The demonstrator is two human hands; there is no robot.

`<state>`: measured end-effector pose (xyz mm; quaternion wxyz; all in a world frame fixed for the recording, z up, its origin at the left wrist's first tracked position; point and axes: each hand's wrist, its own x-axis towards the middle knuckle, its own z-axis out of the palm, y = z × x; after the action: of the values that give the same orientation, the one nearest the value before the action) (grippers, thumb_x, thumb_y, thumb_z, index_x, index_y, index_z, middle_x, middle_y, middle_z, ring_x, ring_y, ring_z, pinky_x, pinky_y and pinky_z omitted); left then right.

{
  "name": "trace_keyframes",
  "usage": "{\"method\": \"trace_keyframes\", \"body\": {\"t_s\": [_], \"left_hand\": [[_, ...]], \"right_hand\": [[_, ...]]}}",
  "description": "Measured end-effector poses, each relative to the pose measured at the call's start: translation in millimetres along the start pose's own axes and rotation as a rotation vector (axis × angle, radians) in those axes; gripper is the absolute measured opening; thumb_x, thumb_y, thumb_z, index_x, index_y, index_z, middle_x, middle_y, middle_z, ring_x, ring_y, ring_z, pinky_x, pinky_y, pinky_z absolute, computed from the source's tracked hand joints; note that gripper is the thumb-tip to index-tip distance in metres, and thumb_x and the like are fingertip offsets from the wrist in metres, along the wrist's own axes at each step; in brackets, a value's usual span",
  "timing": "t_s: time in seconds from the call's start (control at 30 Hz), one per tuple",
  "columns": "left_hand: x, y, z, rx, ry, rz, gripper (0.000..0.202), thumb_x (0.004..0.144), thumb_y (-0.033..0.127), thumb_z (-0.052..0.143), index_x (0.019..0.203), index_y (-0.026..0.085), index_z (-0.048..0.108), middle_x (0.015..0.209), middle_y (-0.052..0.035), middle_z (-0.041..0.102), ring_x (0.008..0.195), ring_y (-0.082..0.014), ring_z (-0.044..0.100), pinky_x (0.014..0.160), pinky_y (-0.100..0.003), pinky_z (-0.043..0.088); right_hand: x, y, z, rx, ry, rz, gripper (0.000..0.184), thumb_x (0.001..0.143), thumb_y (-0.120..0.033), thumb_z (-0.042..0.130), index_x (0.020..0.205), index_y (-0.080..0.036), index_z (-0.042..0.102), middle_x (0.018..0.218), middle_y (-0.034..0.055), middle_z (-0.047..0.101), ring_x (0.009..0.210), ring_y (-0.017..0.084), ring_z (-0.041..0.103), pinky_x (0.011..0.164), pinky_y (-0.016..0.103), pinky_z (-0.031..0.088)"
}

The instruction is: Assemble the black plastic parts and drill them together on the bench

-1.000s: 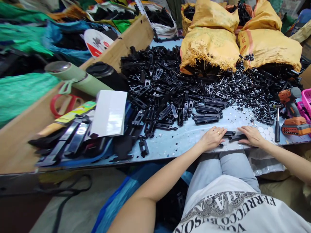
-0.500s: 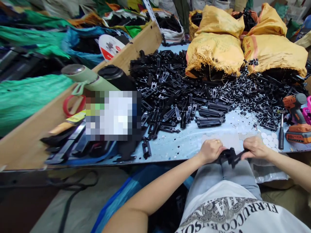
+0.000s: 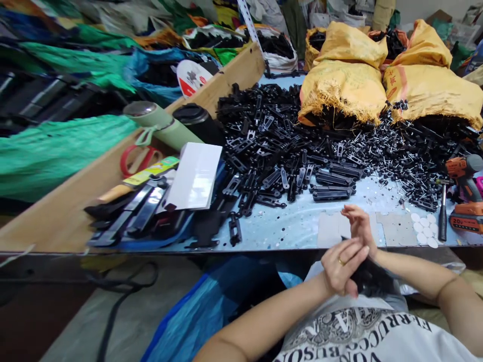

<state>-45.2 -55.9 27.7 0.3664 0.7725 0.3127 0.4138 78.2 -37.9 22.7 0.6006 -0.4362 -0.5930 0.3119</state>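
Over my lap, my left hand, with a ring on one finger, lies across the heel of my right hand, its fingers closed. A black plastic part shows blurred beside the left thumb and under the right wrist. A small dark tip pokes out above the left knuckles; my hands hide the middle of the part. My right hand is raised at the table edge, fingers apart and slightly bent, with nothing visible in them. Grey flat pads lie on the table just beyond it.
Black plastic parts are heaped on the blue table, with screws to the right. Yellow sacks stand behind. A hammer, orange drill and white discs lie right; scissors and a white box left.
My hands were apart, both gripping the black part between them. Now they have come together, the right fingers have opened upward, and the part sits lower, against my lap. The view has shifted slightly.
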Motion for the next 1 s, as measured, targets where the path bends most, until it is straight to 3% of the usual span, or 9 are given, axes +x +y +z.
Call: {"method": "trace_keyframes", "body": {"t_s": [0.1,0.23,0.33,0.47,0.53,0.67,0.8,0.9,1.0], "left_hand": [[16.6,-36.8,-11.4,0.383,-0.029,0.127,0.071,0.073,0.077,0.036,0.107,0.023,0.067,0.097,-0.0128,0.065,0.096,-0.026,0.059,0.083,-0.038,0.046],[39.0,-72.7,-22.5,0.73,-0.217,0.185,0.04,0.081,0.045,0.059,0.116,0.027,0.061,0.106,-0.0117,0.064,0.104,-0.027,0.055,0.09,-0.044,0.04],[56.0,-82.4,-21.1,0.857,-0.22,0.115,0.035,0.083,0.03,0.06,0.118,0.028,0.059,0.112,-0.0118,0.063,0.107,-0.0281,0.053,0.09,-0.048,0.037],[87.2,-82.3,-32.6,0.847,-0.103,0.027,0.044,0.082,0.04,0.059,0.122,0.023,0.055,0.118,-0.014,0.06,0.111,-0.031,0.05,0.092,-0.049,0.034],[104.0,-83.1,-52.9,0.848,0.043,-0.089,0.047,0.085,0.044,0.053,0.124,0.017,0.052,0.118,-0.0172,0.058,0.112,-0.0329,0.049,0.091,-0.048,0.035],[124.5,-94.1,-105.8,0.98,0.342,-0.481,0.047,0.086,0.043,0.046,0.114,0.006,0.052,0.107,-0.0244,0.057,0.102,-0.0357,0.051,0.081,-0.044,0.041],[124.4,-110.4,-130.2,1.018,0.265,-0.704,0.043,0.082,0.042,0.049,0.102,0.004,0.056,0.099,-0.0253,0.058,0.098,-0.0363,0.053,0.077,-0.044,0.044],[123.3,-115.9,-128.4,1.025,0.231,-0.721,0.033,0.082,0.032,0.048,0.099,0.005,0.057,0.103,-0.0248,0.058,0.101,-0.0356,0.052,0.079,-0.044,0.044],[120.7,-109.6,-128.2,0.989,0.305,-0.691,0.027,0.082,0.024,0.045,0.1,0.006,0.056,0.1,-0.0219,0.06,0.099,-0.0333,0.054,0.081,-0.043,0.043]], "right_hand": [[66.2,27.8,-13.6,-0.299,-0.156,-0.105,0.037,0.088,-0.049,0.037,0.113,-0.024,0.047,0.126,0.0107,0.047,0.121,0.026,0.04,0.1,0.045,0.033],[178.3,67.4,-38.5,-0.823,-0.174,-0.027,0.031,0.092,-0.032,0.033,0.114,-0.017,0.05,0.116,0.0133,0.055,0.112,0.024,0.045,0.097,0.04,0.034],[248.6,90.8,-37.2,-1.098,-0.301,-0.033,0.033,0.091,-0.023,0.035,0.119,-0.013,0.049,0.122,0.0145,0.053,0.114,0.025,0.042,0.095,0.037,0.035],[304.9,114.1,-16.9,-1.297,-0.44,0.019,0.036,0.088,-0.016,0.038,0.123,-0.012,0.047,0.124,0.0162,0.052,0.112,0.027,0.044,0.089,0.039,0.038],[318.6,123.2,-7.9,-1.325,-0.457,0.04,0.034,0.085,-0.012,0.041,0.118,-0.01,0.05,0.118,0.0181,0.056,0.108,0.027,0.047,0.087,0.041,0.038],[327.7,129.7,-1.2,-1.342,-0.456,0.019,0.025,0.083,-0.009,0.045,0.106,-0.008,0.054,0.111,0.0206,0.058,0.103,0.028,0.049,0.087,0.041,0.037],[321.5,111.9,-10.5,-1.324,-0.449,-0.089,0.02,0.084,-0.016,0.048,0.102,-0.007,0.052,0.108,0.0196,0.057,0.097,0.024,0.052,0.084,0.034,0.038],[298.9,85.0,-25.7,-1.307,-0.432,-0.146,0.03,0.084,-0.029,0.05,0.106,-0.008,0.048,0.097,0.0139,0.059,0.086,0.02,0.054,0.075,0.03,0.04],[251.2,51.2,-45.2,-1.202,-0.365,-0.134,0.034,0.084,-0.036,0.051,0.109,-0.013,0.045,0.089,0.0089,0.06,0.076,0.02,0.055,0.067,0.029,0.041]]}}
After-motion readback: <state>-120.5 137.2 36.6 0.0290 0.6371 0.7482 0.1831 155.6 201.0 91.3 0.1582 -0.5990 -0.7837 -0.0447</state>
